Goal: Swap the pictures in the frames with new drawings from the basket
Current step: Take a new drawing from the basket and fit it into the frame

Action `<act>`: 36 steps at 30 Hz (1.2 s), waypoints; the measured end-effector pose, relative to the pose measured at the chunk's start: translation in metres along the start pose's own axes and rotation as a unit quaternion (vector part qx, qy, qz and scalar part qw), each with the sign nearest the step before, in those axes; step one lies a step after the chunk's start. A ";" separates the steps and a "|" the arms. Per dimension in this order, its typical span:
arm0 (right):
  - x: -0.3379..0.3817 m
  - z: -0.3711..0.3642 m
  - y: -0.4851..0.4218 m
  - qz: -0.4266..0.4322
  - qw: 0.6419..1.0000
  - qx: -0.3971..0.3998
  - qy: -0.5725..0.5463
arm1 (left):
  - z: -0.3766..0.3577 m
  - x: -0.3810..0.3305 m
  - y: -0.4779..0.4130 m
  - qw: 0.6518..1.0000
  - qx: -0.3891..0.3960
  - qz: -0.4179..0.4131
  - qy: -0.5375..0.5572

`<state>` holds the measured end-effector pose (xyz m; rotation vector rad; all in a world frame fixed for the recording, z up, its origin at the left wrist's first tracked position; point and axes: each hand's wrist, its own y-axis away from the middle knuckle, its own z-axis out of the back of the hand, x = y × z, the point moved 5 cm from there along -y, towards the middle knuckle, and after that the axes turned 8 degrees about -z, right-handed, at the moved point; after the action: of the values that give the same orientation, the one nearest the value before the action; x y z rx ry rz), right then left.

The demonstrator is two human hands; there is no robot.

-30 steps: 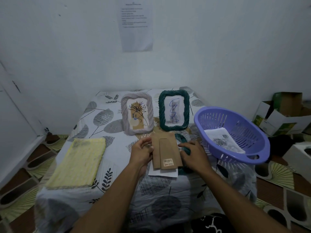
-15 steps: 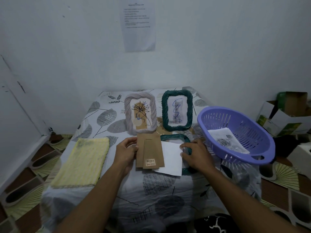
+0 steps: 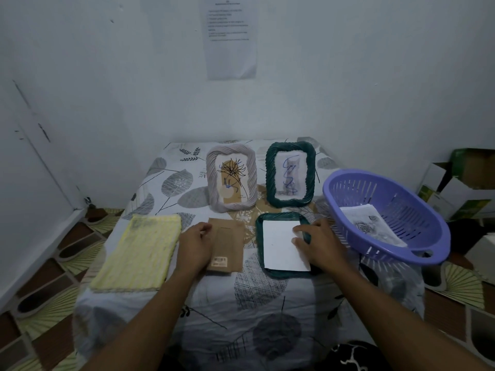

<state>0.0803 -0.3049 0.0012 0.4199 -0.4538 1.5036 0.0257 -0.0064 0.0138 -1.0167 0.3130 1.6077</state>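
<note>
Fingertips (image 3: 297, 229) of the right hand (image 3: 322, 243) lie close together on the right edge of the white sheet (image 3: 281, 247), over the rim of the flat green frame (image 3: 259, 245); from my end I cannot tell whether they pinch the paper or only press it down. That sheet lies blank side up inside the frame, which lies flat on the table (image 3: 241, 330) near its middle. On the other side I see the left hand (image 3: 195, 247) with its fingers (image 3: 205, 229) curled over the left edge of the brown backing board (image 3: 229, 246), gripping it; the board lies flat just left of the flat frame, apart from it, a barcode sticker at its near end. Behind them stand the grey frame (image 3: 231, 180) and the upright green frame (image 3: 290, 174), each with a scribbled picture in it. At my right, the purple basket (image 3: 417, 210) tilts over the table edge, with a drawing (image 3: 371, 223) of dark roses inside. A yellow cloth (image 3: 139, 254) lies flat on the table at the left.
</note>
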 end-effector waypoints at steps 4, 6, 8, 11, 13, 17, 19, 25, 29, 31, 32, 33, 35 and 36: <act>-0.002 0.000 -0.003 0.005 1.000 -0.015 0.006 | -0.007 -0.009 0.004 0.994 0.035 -0.088 -0.055; -0.002 0.000 -0.002 0.005 1.000 -0.023 0.012 | -0.014 -0.011 0.007 0.987 0.090 -0.110 -0.069; -0.001 -0.001 -0.001 0.014 0.999 -0.028 0.019 | -0.021 -0.010 0.010 0.977 0.132 -0.136 -0.103; 0.003 -0.002 0.000 0.040 0.998 -0.042 0.023 | -0.025 -0.007 0.011 0.967 0.138 -0.159 -0.141; 0.005 -0.003 -0.001 0.045 0.997 -0.052 0.022 | -0.023 -0.006 0.011 0.964 0.123 -0.168 -0.164; 0.003 -0.006 -0.003 0.029 0.997 -0.070 -0.004 | -0.012 0.004 0.010 0.967 0.100 -0.159 -0.171; 0.000 -0.007 -0.004 0.022 0.997 -0.074 -0.018 | -0.009 0.009 0.010 0.970 0.099 -0.155 -0.159; -0.001 -0.009 -0.003 -0.005 0.998 -0.057 -0.032 | -0.016 -0.004 0.006 0.958 0.077 -0.181 -0.209; 0.000 -0.009 -0.003 -0.019 0.998 -0.054 -0.033 | -0.041 -0.042 0.007 0.964 0.081 -0.207 -0.143; 0.002 -0.010 -0.004 -0.038 0.997 -0.061 -0.038 | -0.060 -0.053 0.007 0.971 0.111 -0.178 -0.119; 0.003 -0.011 -0.005 -0.046 0.996 -0.064 -0.042 | -0.068 -0.055 0.007 0.972 0.120 -0.160 -0.122; 0.004 -0.012 -0.004 -0.051 0.995 -0.066 -0.047 | -0.073 -0.056 0.007 0.973 0.123 -0.144 -0.133; 0.005 -0.013 0.000 -0.053 0.994 -0.068 -0.060 | -0.079 -0.055 0.008 0.975 0.113 -0.125 -0.146; 0.005 -0.012 0.002 -0.052 0.994 -0.069 -0.065 | -0.080 -0.054 0.009 0.977 0.104 -0.119 -0.143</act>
<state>0.0784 -0.2939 -0.0061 0.4265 -0.6250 1.3400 0.0515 -0.0993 0.0037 -0.6275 0.1519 1.4443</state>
